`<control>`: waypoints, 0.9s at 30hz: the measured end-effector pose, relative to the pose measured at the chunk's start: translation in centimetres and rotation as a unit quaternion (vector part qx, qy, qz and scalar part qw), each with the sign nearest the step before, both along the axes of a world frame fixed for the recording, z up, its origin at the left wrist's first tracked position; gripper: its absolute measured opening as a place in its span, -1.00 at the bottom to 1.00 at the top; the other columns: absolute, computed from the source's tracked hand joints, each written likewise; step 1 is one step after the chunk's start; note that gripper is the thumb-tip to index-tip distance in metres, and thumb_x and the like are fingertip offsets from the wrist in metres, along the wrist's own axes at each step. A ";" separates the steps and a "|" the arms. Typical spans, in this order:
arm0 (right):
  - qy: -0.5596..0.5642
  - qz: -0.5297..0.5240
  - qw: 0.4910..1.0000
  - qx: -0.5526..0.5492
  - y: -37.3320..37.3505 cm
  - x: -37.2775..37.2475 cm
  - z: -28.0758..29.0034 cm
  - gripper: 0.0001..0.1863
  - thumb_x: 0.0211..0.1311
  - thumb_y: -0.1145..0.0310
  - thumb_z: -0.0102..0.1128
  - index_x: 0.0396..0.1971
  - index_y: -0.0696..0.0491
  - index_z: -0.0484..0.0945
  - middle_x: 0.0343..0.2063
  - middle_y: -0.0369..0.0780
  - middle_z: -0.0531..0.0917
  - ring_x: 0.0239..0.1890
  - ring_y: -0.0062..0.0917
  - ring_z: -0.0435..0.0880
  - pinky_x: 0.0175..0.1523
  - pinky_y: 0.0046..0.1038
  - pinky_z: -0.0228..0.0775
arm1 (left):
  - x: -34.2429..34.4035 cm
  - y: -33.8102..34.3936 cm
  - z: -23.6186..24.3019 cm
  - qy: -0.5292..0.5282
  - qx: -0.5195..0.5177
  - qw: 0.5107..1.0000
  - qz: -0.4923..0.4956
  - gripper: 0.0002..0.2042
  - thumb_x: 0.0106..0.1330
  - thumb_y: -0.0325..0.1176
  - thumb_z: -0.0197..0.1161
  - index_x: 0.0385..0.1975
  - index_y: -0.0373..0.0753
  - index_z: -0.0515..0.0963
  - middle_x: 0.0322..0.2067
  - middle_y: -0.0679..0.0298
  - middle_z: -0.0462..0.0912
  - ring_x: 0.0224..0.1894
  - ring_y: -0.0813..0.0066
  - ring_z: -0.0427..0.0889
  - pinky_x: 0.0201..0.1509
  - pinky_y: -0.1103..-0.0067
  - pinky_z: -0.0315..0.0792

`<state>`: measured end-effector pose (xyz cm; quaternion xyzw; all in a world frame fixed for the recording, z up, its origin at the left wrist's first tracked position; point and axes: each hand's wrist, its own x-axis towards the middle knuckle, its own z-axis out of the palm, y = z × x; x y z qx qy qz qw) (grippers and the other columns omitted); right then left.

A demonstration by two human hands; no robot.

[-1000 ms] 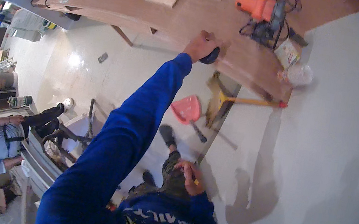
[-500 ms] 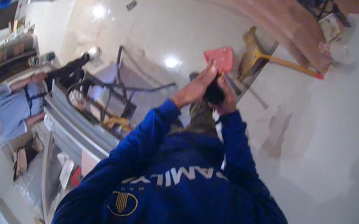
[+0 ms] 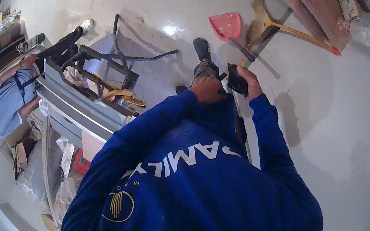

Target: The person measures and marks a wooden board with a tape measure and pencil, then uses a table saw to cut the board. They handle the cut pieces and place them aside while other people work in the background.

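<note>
My right hand [image 3: 251,84] is closed around a dark black object [image 3: 237,79], roughly fist-sized; its exact kind is unclear. A small orange-yellow tip [image 3: 242,63] shows at its upper edge. Close beside it, my left hand [image 3: 207,90] sits low in front of my waist with its fingers curled. A short black piece [image 3: 222,76] pokes out by those fingers, and what they grip is mostly hidden. Beyond the hands, a pink dustpan [image 3: 226,25] with a dark handle lies on the floor.
A broom [image 3: 301,35] with a yellow handle leans at the far right near a brown panel [image 3: 305,8]. To the left stands a grey worktable [image 3: 79,112] with a dark metal frame [image 3: 121,58] and a yellow brush [image 3: 120,95]. A person in light blue [image 3: 9,96] is beyond it.
My hands were together around the black object, farther forward; now they are apart. The left has dropped toward my waist, while the right keeps the object. The view has shifted.
</note>
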<state>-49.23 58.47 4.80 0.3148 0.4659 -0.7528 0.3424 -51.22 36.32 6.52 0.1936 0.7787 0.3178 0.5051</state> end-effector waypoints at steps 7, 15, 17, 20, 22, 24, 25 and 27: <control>0.434 0.138 0.745 0.488 -1.9 1.0 2.6 -0.66 0.49 0.25 -0.14 -0.11 0.15 0.58 -0.22 -0.04 0.66 -0.17 -0.11 0.65 -0.03 -0.19 0.49 | -2.6 -1.0 -1.8 0.022 0.175 0.982 -0.060 -0.68 0.20 -0.18 0.24 -0.18 -0.27 0.66 -0.27 0.00 0.71 -0.18 0.03 0.69 -0.03 0.21 0.53; 0.146 0.167 0.861 0.457 -3.5 -1.9 -0.7 -0.63 0.54 0.07 -0.23 -0.11 0.06 0.43 -0.17 0.06 0.59 -0.13 0.14 0.54 -0.06 0.10 0.39 | -4.6 -1.8 0.5 -0.243 0.011 0.962 0.128 -0.72 0.27 -0.24 0.28 -0.16 -0.31 0.66 -0.19 0.10 0.75 -0.17 0.42 0.68 -0.06 0.40 0.53; 0.190 0.182 0.861 0.435 -4.0 -2.2 -1.7 -0.64 0.54 0.09 -0.22 -0.08 0.07 0.42 -0.14 0.07 0.56 -0.13 0.15 0.54 -0.06 0.09 0.39 | -4.8 -1.1 0.3 -0.260 0.066 0.934 0.237 -0.73 0.28 -0.26 0.31 -0.14 -0.32 0.67 -0.16 0.13 0.75 -0.14 0.43 0.68 -0.04 0.43 0.54; 0.195 0.247 0.864 0.392 -5.1 -4.1 -0.9 -0.52 0.45 0.05 -0.01 0.13 0.13 0.36 -0.05 0.11 0.50 0.01 0.11 0.51 0.11 -0.02 0.34 | -6.7 -0.6 0.5 -0.212 0.178 0.924 0.262 -0.64 0.26 -0.31 0.38 0.02 -0.33 0.60 -0.11 0.12 0.73 -0.05 0.39 0.67 0.06 0.45 0.53; 0.130 0.227 0.874 0.410 -6.5 -6.4 1.1 -0.20 0.29 -0.11 0.26 0.25 0.26 0.32 0.16 0.15 0.50 0.24 0.00 0.48 0.34 -0.20 0.28 | -9.5 -0.8 1.4 -0.095 0.106 0.976 0.163 -0.51 0.25 -0.35 0.43 0.18 -0.31 0.52 -0.03 0.12 0.71 0.04 0.37 0.65 0.14 0.44 0.51; 0.246 0.124 0.905 0.325 -4.3 -10.9 3.1 -0.20 0.14 -0.08 0.41 0.20 0.18 0.40 0.11 0.07 0.55 0.16 -0.05 0.54 0.29 -0.17 0.34 | -12.0 -1.5 3.2 -0.198 0.235 0.907 0.288 -0.51 0.26 -0.40 0.42 0.20 -0.30 0.50 -0.05 0.16 0.72 0.02 0.40 0.66 0.14 0.44 0.51; 0.286 0.083 0.895 0.333 -3.5 -13.7 3.6 -0.20 0.09 -0.07 0.44 0.19 0.16 0.42 0.09 0.05 0.56 0.14 -0.05 0.54 0.27 -0.15 0.36 | -13.1 -2.0 4.0 -0.256 0.292 0.856 0.342 -0.50 0.26 -0.42 0.42 0.21 -0.29 0.50 -0.05 0.19 0.72 0.01 0.41 0.66 0.14 0.44 0.51; 0.352 0.061 0.798 0.485 -1.6 -19.7 3.2 -0.23 0.03 -0.03 0.47 0.16 0.13 0.45 0.06 0.03 0.57 0.10 -0.04 0.56 0.22 -0.12 0.40 | -15.1 -2.9 4.7 -0.187 0.291 0.864 0.367 -0.56 0.31 -0.50 0.33 0.20 -0.33 0.49 -0.03 0.19 0.70 -0.04 0.43 0.66 0.12 0.50 0.54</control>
